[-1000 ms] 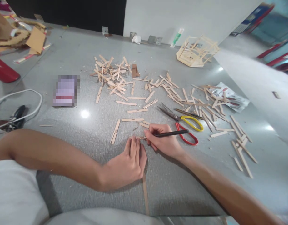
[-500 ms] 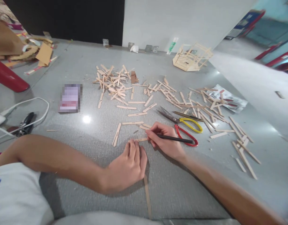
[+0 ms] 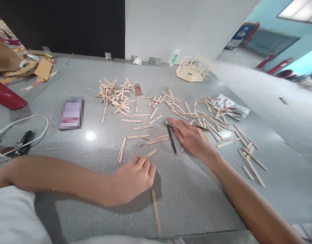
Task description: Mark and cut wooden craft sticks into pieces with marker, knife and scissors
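My left hand (image 3: 135, 178) is closed in loosely curled fingers, with a short craft stick (image 3: 152, 153) sticking out past the fingertips. My right hand (image 3: 193, 137) lies over the scissors, fingers stretched out; it hides most of them, leaving the blade tips and a bit of yellow handle (image 3: 206, 136) showing. Beside its fingers a black pen (image 3: 171, 139) rests on the table. Between the hands are two craft sticks (image 3: 158, 139) side by side. Another stick (image 3: 122, 149) stands at a slant to the left, and one more (image 3: 156, 213) lies below my left hand.
A heap of craft sticks (image 3: 116, 96) and a spread of others (image 3: 209, 115) cover the table's far side. Behind stands a small stick-built frame (image 3: 194, 69). A plastic packet (image 3: 232, 107) lies right, a blurred-out phone (image 3: 71, 113) left, near a white cable (image 3: 48, 123).
My right hand has let go of the pen, now on the table, and moved up and right over the scissors. My left hand's stick is tilted more, and the view has shifted.
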A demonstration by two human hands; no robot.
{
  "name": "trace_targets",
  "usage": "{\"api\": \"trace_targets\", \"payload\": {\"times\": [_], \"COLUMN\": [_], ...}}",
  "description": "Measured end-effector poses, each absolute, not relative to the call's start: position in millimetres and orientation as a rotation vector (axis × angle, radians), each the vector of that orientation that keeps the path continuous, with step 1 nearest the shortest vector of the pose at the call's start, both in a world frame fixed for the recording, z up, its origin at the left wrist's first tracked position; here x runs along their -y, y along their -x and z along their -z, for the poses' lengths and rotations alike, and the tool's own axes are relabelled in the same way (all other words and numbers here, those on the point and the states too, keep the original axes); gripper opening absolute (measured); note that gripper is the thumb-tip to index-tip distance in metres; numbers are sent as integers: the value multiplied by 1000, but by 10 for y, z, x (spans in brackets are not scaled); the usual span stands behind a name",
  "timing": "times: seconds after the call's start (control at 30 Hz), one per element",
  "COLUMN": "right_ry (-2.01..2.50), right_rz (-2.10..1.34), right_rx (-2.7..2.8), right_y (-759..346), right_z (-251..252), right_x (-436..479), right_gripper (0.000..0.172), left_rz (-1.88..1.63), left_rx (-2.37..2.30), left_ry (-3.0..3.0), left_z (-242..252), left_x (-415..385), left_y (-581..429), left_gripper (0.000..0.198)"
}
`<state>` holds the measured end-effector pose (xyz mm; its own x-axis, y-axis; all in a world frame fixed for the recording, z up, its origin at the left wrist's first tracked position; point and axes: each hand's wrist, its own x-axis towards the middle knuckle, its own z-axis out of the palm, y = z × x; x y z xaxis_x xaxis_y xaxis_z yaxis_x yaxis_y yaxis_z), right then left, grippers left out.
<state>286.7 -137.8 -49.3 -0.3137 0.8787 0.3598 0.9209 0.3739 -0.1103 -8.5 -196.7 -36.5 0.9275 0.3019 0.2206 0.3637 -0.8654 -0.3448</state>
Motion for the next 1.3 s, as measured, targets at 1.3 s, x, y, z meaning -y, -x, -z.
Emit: {"api": "trace_targets", "payload": {"times": [1.3], "right_ry": [1377], "right_rz": [-777], "right_rx": [1444], "right_y": [-2678], "right_z": [-16], "right_x": [1644], "right_gripper": [36], "left_rz": [70], "left_rx": [604], "left_ry": [3274], "left_z": [346], "left_x": [973], "left_y": [-7], "left_gripper": [21]}}
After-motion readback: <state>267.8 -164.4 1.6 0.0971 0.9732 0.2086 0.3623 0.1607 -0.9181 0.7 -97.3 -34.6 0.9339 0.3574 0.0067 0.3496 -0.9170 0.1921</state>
